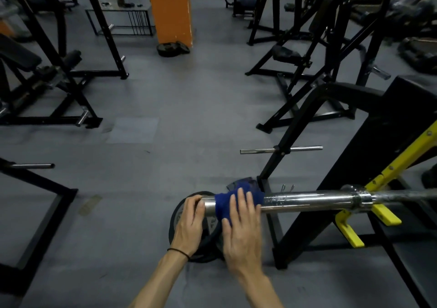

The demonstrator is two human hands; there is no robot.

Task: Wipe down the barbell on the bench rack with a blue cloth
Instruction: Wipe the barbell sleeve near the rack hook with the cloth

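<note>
Head view: my right grip (241, 215) presses the blue cloth (227, 201) around the chrome sleeve of the barbell (307, 200), fingers draped over the top so the fabric wraps the curve and cleans more than one side at a pass. Just left of it, my left grip (191, 218) is clenched on the bare sleeve end, I judge to keep the sleeve from spinning under the rubbing. To the right of my grips the bar runs on to its collar and rests on the rack's yellow hook (385, 214). Beneath my grips, weight plates (210, 227) lie on the floor. The long stretch rightward looks unwiped.
</note>
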